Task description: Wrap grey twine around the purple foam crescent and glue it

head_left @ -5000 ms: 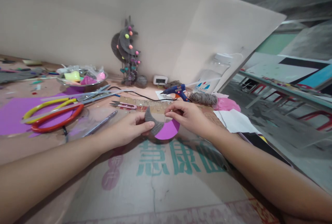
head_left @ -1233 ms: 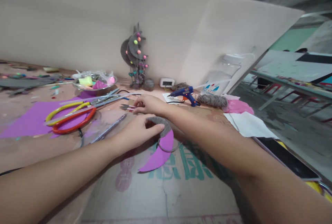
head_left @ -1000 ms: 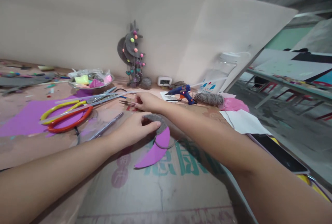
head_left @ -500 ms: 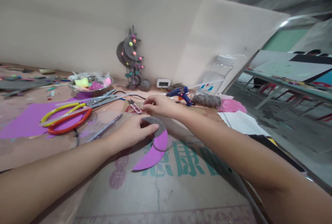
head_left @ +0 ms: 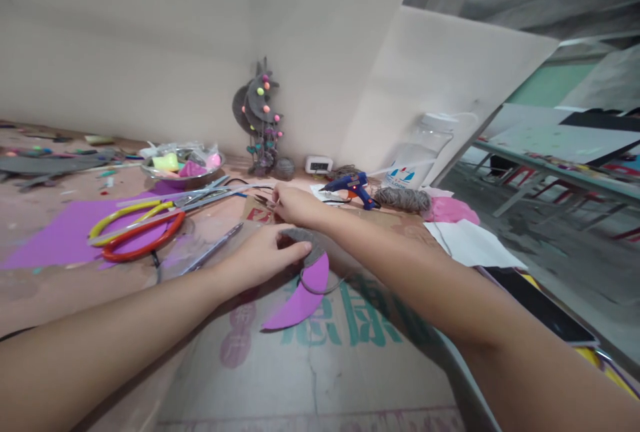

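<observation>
My left hand (head_left: 267,252) is closed on a purple crescent cutout (head_left: 305,295), thumb on top. Grey yarn is wrapped around the crescent's upper part, and a loose grey strand (head_left: 325,291) curves off beside it. Just beyond, my right hand (head_left: 295,205) has its fingers closed on a pair of small thread snips (head_left: 262,199); the blades point left and the handle is mostly covered by the fingers. Beneath both hands lies a printed cardboard sheet (head_left: 260,385).
Large scissors (head_left: 145,232) with yellow and orange handles lie left on purple sheet (head_left: 45,232), near a pen (head_left: 215,245). Behind stand a bowl (head_left: 185,179), a decorated grey moon (head_left: 260,112) and a clock (head_left: 319,165). A blue glue gun (head_left: 355,187), yarn (head_left: 403,199), jug (head_left: 425,149) and phone (head_left: 543,305) are right.
My right hand has moved slightly left and closed over the thread snips, which lay uncovered before. The left hand still holds the crescent. The view has shifted slightly.
</observation>
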`<act>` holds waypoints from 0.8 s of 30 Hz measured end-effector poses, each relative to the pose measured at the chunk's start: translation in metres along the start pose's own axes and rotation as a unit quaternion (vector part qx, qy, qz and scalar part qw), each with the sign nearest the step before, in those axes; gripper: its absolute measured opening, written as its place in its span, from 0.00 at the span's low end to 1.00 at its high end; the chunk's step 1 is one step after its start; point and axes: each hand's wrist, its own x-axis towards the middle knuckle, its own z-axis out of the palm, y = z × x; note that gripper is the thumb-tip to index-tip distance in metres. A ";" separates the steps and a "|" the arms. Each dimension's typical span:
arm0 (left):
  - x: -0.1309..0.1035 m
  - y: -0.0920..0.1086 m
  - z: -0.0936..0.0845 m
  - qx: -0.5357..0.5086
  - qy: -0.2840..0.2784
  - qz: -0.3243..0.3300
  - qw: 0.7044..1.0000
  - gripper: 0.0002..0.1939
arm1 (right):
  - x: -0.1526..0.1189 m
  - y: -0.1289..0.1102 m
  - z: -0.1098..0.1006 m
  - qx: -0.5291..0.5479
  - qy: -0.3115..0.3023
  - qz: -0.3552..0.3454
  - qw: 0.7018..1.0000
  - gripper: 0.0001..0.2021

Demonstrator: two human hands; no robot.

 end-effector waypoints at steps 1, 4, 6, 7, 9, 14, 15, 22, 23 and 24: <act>0.000 0.000 0.000 0.002 0.004 0.001 1.000 0.10 | -0.005 0.003 -0.007 0.005 0.010 0.000 1.000 0.06; 0.000 0.000 -0.001 0.002 0.009 -0.007 1.000 0.12 | -0.030 0.009 -0.035 0.026 0.045 0.002 0.999 0.11; 0.000 0.000 -0.002 -0.006 0.012 -0.014 1.000 0.13 | -0.056 0.010 -0.053 0.068 0.094 0.018 0.993 0.09; 0.000 0.000 -0.003 -0.009 0.017 -0.018 1.000 0.13 | -0.071 0.009 -0.060 0.092 0.122 0.020 0.988 0.09; 0.000 0.000 -0.004 -0.007 0.030 -0.023 0.999 0.15 | -0.103 0.006 -0.069 0.111 0.133 0.017 0.985 0.10; 0.001 0.001 -0.005 -0.001 0.039 -0.022 0.999 0.14 | -0.162 -0.001 -0.064 0.017 0.069 -0.030 0.997 0.13; 0.001 0.000 -0.004 0.000 0.037 -0.023 0.999 0.14 | -0.167 -0.002 -0.060 -0.018 0.069 -0.059 0.996 0.13; 0.002 -0.003 -0.003 0.009 0.027 -0.045 0.999 0.16 | -0.163 0.005 -0.039 -0.104 0.126 -0.161 0.973 0.12; 0.002 -0.003 -0.004 0.011 0.025 -0.049 0.998 0.16 | -0.162 0.006 -0.038 -0.105 0.137 -0.164 0.971 0.12; 0.002 -0.003 -0.004 0.012 0.024 -0.052 0.998 0.16 | -0.162 0.007 -0.038 -0.108 0.145 -0.169 0.969 0.11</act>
